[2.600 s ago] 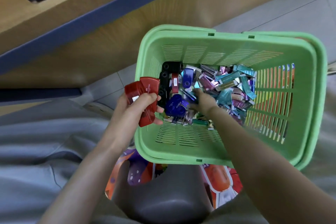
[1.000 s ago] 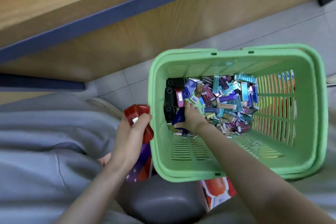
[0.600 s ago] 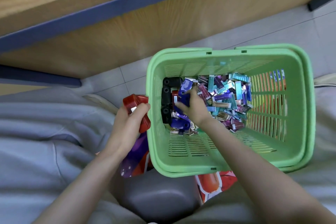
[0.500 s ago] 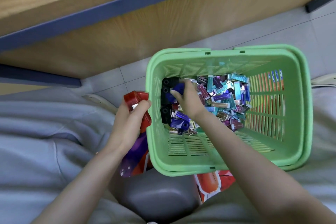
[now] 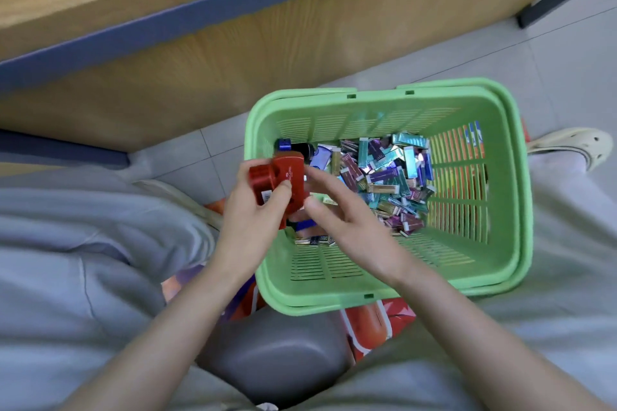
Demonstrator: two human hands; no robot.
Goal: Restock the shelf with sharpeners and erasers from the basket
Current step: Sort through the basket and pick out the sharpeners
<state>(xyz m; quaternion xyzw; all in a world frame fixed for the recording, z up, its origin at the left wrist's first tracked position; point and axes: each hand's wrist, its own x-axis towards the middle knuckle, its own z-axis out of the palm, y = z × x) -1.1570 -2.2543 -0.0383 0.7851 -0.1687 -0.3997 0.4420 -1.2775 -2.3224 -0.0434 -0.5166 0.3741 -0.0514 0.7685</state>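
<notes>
Two red sharpeners [image 5: 278, 182] sit gripped in the left hand [image 5: 257, 220] at the basket's [image 5: 377, 100] left wall. The right hand [image 5: 344, 213], loose-fingered and empty, hovers just beside them, nearer the erasers [image 5: 384, 177].

Left forearm [image 5: 167, 327] and right forearm [image 5: 467, 324] bare, converging forward. Left hand [image 5: 253, 220] curled round red sharpeners [image 5: 283, 177], thumb across the front. Right hand [image 5: 344, 223] palm down, fingers loosely extended, index and thumb tips at the red sharpeners' edge; pinch unclear.
</notes>
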